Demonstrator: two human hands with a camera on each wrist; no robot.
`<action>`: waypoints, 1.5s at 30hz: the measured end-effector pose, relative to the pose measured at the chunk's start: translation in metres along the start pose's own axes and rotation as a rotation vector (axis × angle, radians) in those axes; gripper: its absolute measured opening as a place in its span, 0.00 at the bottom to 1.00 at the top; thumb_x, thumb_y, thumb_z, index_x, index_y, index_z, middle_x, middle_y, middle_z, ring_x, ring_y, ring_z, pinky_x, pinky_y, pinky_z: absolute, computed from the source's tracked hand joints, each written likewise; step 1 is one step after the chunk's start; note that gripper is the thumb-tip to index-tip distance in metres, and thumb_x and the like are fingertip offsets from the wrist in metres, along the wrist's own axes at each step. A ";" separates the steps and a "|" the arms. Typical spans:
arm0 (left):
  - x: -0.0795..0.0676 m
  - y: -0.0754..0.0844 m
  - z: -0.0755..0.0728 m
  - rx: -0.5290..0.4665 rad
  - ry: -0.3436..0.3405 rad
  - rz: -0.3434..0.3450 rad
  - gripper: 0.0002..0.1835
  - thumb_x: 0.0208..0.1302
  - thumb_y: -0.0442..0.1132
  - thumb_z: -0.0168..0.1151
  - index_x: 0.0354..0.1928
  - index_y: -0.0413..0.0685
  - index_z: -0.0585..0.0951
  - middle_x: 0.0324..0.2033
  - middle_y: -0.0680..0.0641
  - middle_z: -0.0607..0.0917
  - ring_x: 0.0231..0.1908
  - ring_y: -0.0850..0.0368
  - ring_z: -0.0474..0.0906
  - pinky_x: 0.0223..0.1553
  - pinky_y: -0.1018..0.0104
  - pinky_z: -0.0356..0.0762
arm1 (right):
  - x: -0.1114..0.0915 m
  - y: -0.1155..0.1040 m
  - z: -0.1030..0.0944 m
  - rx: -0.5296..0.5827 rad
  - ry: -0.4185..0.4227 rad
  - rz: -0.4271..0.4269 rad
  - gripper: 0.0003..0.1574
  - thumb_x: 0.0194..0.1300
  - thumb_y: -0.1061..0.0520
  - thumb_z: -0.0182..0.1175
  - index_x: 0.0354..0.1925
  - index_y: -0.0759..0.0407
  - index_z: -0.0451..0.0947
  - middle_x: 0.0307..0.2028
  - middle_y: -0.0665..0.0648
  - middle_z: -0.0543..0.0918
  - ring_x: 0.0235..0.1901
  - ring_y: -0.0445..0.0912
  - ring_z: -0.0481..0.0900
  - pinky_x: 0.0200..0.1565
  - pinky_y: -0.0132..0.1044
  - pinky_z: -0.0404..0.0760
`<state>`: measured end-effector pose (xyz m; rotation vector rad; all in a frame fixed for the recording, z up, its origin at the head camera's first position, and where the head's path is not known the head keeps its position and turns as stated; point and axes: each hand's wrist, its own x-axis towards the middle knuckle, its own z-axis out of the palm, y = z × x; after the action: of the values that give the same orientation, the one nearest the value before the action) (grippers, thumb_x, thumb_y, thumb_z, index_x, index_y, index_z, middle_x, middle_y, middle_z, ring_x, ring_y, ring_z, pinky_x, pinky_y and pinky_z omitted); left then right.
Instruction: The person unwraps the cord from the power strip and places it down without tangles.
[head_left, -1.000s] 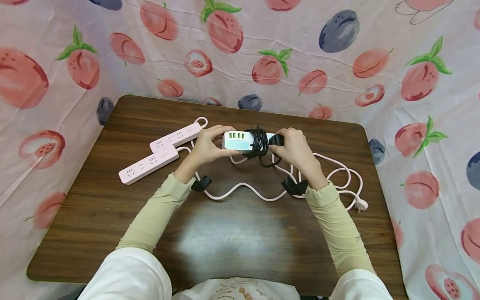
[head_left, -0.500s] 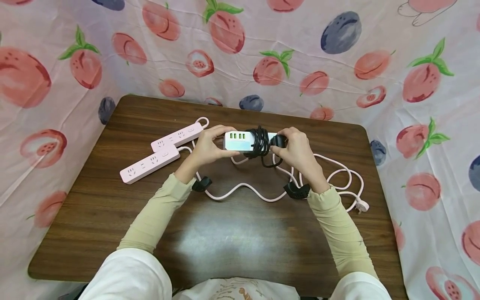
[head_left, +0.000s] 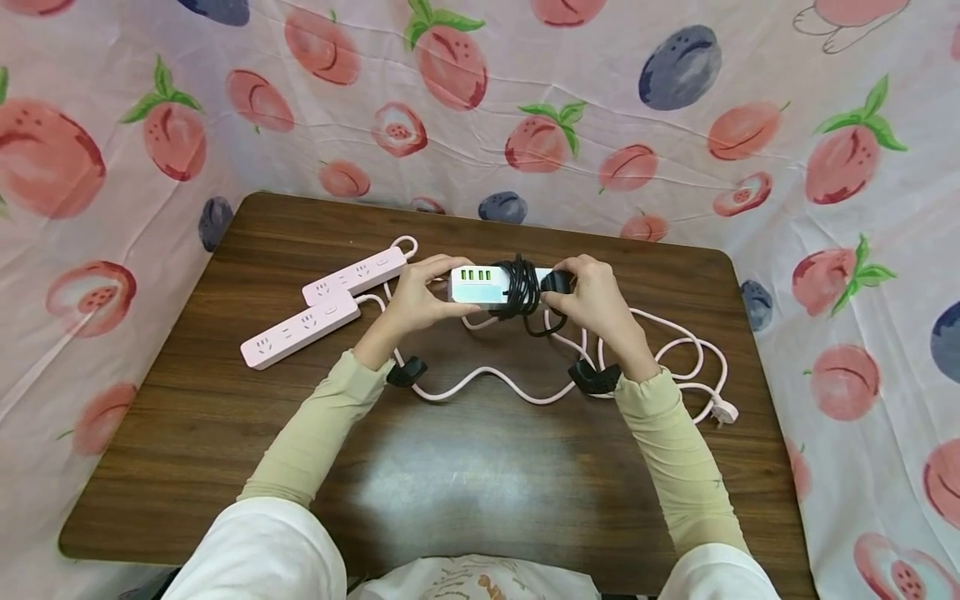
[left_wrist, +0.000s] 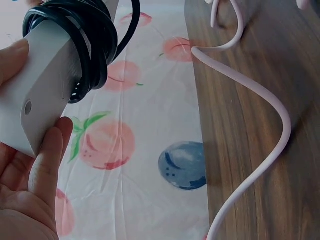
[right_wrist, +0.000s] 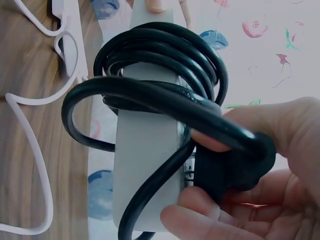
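Observation:
A white power strip (head_left: 477, 287) with green USB ports at its left end is held up over the table in the head view. Its black cord (head_left: 520, 287) is wound round the middle in several loops. My left hand (head_left: 416, 293) grips the left end, thumb on one side and fingers on the other. With my right hand (head_left: 596, 302) I pinch the black plug (right_wrist: 227, 167) at the strip's right end. In the right wrist view, metal prongs (right_wrist: 189, 170) show between the plug and the strip's side. A loose bend of cord hangs below the plug.
Two pink power strips (head_left: 300, 331) lie on the brown wooden table (head_left: 465, 500) at the left. Their pale pink cords (head_left: 510, 385) snake across to the right, where a pink plug (head_left: 723, 411) lies. Fruit-patterned cloth (head_left: 465, 133) hangs behind and at both sides.

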<state>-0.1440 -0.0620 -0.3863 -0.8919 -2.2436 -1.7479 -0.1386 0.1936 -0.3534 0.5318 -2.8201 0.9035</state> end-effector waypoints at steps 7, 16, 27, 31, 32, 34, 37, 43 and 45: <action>0.000 0.000 -0.001 0.019 0.004 -0.008 0.27 0.36 0.22 0.76 0.45 0.25 0.79 0.39 0.33 0.81 0.41 0.50 0.77 0.44 0.54 0.79 | 0.002 0.000 -0.001 0.000 -0.020 0.003 0.21 0.46 0.61 0.68 0.39 0.72 0.79 0.33 0.66 0.79 0.29 0.53 0.73 0.30 0.42 0.75; -0.002 -0.001 -0.003 0.027 -0.007 0.008 0.27 0.36 0.22 0.76 0.45 0.25 0.79 0.39 0.33 0.82 0.40 0.48 0.77 0.43 0.58 0.80 | 0.004 0.003 0.000 0.037 -0.038 -0.018 0.21 0.46 0.61 0.68 0.39 0.72 0.79 0.34 0.66 0.80 0.28 0.53 0.74 0.29 0.40 0.75; -0.001 0.002 -0.002 0.037 0.013 -0.006 0.28 0.36 0.23 0.76 0.45 0.26 0.79 0.39 0.33 0.82 0.40 0.50 0.77 0.43 0.61 0.80 | 0.004 -0.001 -0.002 -0.009 -0.035 -0.003 0.21 0.48 0.60 0.67 0.39 0.72 0.77 0.35 0.68 0.78 0.32 0.56 0.74 0.32 0.45 0.77; 0.000 0.008 -0.002 0.089 0.041 0.022 0.28 0.35 0.24 0.77 0.45 0.26 0.79 0.38 0.33 0.82 0.39 0.48 0.77 0.42 0.60 0.80 | 0.004 -0.001 0.001 0.019 0.003 0.012 0.21 0.50 0.60 0.67 0.41 0.72 0.77 0.36 0.67 0.77 0.32 0.56 0.73 0.32 0.43 0.75; 0.000 0.010 -0.002 0.105 0.055 0.030 0.28 0.35 0.24 0.77 0.44 0.27 0.79 0.38 0.34 0.82 0.39 0.49 0.77 0.41 0.60 0.80 | 0.004 -0.001 0.002 0.028 0.017 0.020 0.21 0.50 0.60 0.66 0.41 0.72 0.77 0.36 0.67 0.77 0.32 0.56 0.73 0.32 0.43 0.74; 0.000 0.011 -0.001 0.118 0.078 0.032 0.28 0.35 0.24 0.77 0.44 0.27 0.79 0.38 0.34 0.82 0.39 0.51 0.77 0.40 0.59 0.80 | 0.004 -0.004 0.003 0.030 0.044 0.042 0.22 0.52 0.59 0.66 0.42 0.72 0.77 0.35 0.67 0.77 0.32 0.56 0.73 0.32 0.43 0.74; 0.000 0.011 0.001 0.105 0.098 0.034 0.28 0.35 0.23 0.77 0.44 0.26 0.79 0.38 0.34 0.82 0.39 0.51 0.77 0.40 0.63 0.80 | 0.005 -0.009 0.003 -0.001 0.077 0.097 0.21 0.56 0.57 0.63 0.42 0.73 0.77 0.34 0.69 0.78 0.33 0.57 0.74 0.32 0.46 0.75; -0.002 0.012 0.005 0.111 0.084 0.100 0.27 0.34 0.23 0.77 0.43 0.24 0.79 0.37 0.32 0.82 0.37 0.44 0.78 0.39 0.68 0.79 | 0.009 -0.016 0.000 -0.056 0.013 0.193 0.18 0.62 0.55 0.60 0.37 0.73 0.79 0.30 0.66 0.82 0.29 0.55 0.76 0.30 0.44 0.75; -0.004 0.012 0.006 0.125 0.091 0.101 0.27 0.34 0.23 0.77 0.43 0.25 0.79 0.36 0.32 0.82 0.37 0.44 0.79 0.38 0.62 0.80 | 0.010 -0.017 -0.001 -0.054 -0.032 0.221 0.18 0.61 0.54 0.61 0.36 0.72 0.80 0.30 0.65 0.82 0.28 0.53 0.75 0.29 0.42 0.73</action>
<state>-0.1330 -0.0562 -0.3805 -0.8655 -2.1821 -1.5546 -0.1411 0.1782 -0.3411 0.2328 -2.9653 0.8572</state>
